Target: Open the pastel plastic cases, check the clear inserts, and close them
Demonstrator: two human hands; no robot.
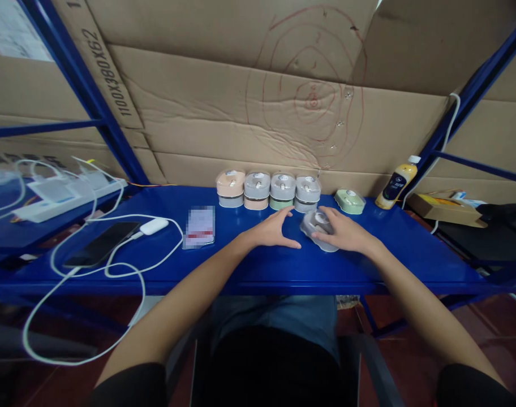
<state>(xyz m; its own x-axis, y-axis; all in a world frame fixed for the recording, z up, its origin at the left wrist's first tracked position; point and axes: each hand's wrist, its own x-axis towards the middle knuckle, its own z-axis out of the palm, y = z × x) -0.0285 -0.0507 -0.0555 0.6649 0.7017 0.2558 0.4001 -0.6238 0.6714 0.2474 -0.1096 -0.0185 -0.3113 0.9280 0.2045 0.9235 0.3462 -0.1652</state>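
My right hand has its fingers wrapped over a small grey oval box with a clear lid, which is slightly blurred and sits at the blue tabletop. To the left of it, my left hand holds nothing, its thumb and fingers spread apart and turned toward the grey box. Behind both hands, several similar boxes stand in two-high stacks: a peach box over a grey one at the left, then grey-topped stacks beside it. A single green box lies to the right of the stacks.
A bottle of yellow drink stands at the back right, near a cardboard box. A phone with a lit screen lies left of my hands. Farther left are a dark phone, looping white cables and a power strip.
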